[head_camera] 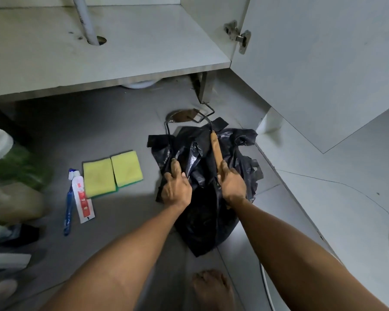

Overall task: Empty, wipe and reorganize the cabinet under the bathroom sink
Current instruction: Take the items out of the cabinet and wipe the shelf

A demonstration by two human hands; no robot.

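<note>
- While the white cabinet floor (126, 41) under the sink stands bare apart from the white drain pipe (85, 21) passing through its hole, its contents lie out on the grey tiled floor (121, 122), which suggests the emptying step is largely done.
- At far left, blurred bottles and a green container (20, 164) are bunched together, probably parked clear of the work area; no label is legible.
- Next, a blue toothbrush (68, 212) and a red-and-white toothpaste tube (82, 198) lie side by side, touching; the tube's print is too small to read.
- Two yellow sponges with green scouring backs (112, 172) sit edge to edge, near to hand for wiping.
- Left hand (175, 189) is closed on the dark metal handle of a wire tool (167, 135).
- Right hand (231, 182) is closed around the tool's other, wooden handle (216, 147), so both hands carry it over a crumpled black plastic bag (202, 176) on the floor, apparently to bag or set it down.
- At right, the white cabinet door (312, 52) hangs open on its metal hinge (238, 35), giving access.
</note>
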